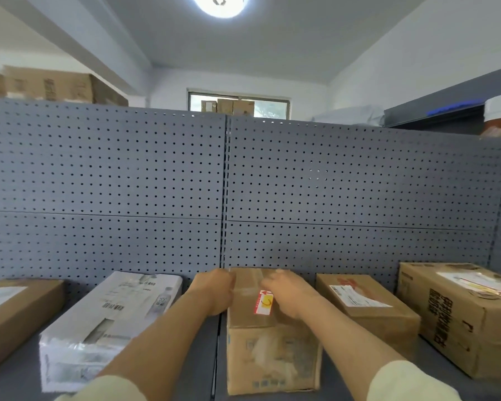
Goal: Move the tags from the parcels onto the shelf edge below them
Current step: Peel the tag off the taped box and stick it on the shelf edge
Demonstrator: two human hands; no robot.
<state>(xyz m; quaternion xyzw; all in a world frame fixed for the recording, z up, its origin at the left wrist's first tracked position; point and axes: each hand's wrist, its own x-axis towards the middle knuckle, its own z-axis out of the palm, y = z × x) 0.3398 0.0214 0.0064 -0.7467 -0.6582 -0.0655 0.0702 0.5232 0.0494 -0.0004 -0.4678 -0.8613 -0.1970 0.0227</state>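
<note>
Pale cream sleeves pushed up (cuffs at frame bottom), forearms, hands bare.

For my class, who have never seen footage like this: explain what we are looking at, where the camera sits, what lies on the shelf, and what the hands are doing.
There is no machine here. A person wears one camera on the head, so the single picture looks forward and down over their own bare arms. On the grey shelf, before a perforated back panel, lie several parcels: a white plastic-wrapped parcel and brown cardboard ones. Both hands are on the middle box: the left hand at its far left edge, the right hand on top beside a red and yellow tag. Neither grip has lifted the tag yet; it lies stuck on the box.
</note>
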